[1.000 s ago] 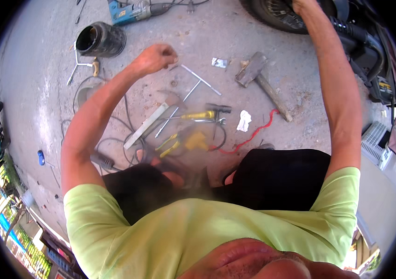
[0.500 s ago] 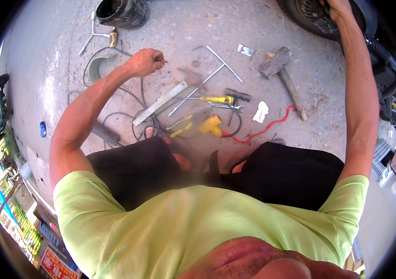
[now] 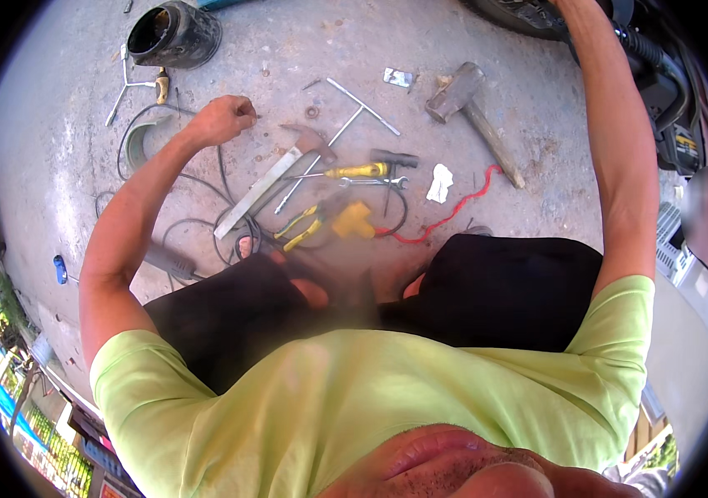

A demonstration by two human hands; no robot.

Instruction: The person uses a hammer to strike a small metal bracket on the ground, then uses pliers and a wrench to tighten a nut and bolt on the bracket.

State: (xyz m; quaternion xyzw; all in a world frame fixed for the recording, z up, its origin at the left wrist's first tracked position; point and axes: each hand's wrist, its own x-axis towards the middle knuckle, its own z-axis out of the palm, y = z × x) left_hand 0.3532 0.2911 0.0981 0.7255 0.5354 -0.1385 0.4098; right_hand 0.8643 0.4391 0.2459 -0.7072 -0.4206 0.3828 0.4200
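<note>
My left hand [image 3: 227,119] is held out over the concrete floor, its fingers curled closed; what they hold, if anything, is hidden. Close by lie a claw hammer [image 3: 269,178] with a pale flat handle and a metal T-handle wrench [image 3: 320,153]. Toward the top right my right forearm [image 3: 607,108] reaches to a black tyre [image 3: 516,18]. The hand at its end is cut off by the upper edge. Between my hands a sledgehammer [image 3: 478,116] with a wooden handle rests on the floor.
Before my knees lie a yellow screwdriver [image 3: 358,170], a spanner [image 3: 374,182], yellow-handled pliers [image 3: 302,226], a yellow tool [image 3: 354,220], a red cord [image 3: 463,207] and white paper [image 3: 439,183]. A black bucket [image 3: 192,35] and three-armed wrench [image 3: 127,83] are far left. Dark cables [image 3: 225,183] loop below my left hand.
The whole view has shifted, so floor tools and arms appear farther left and slightly higher. My right hand has passed out of the upper edge. My left hand stays curled.
</note>
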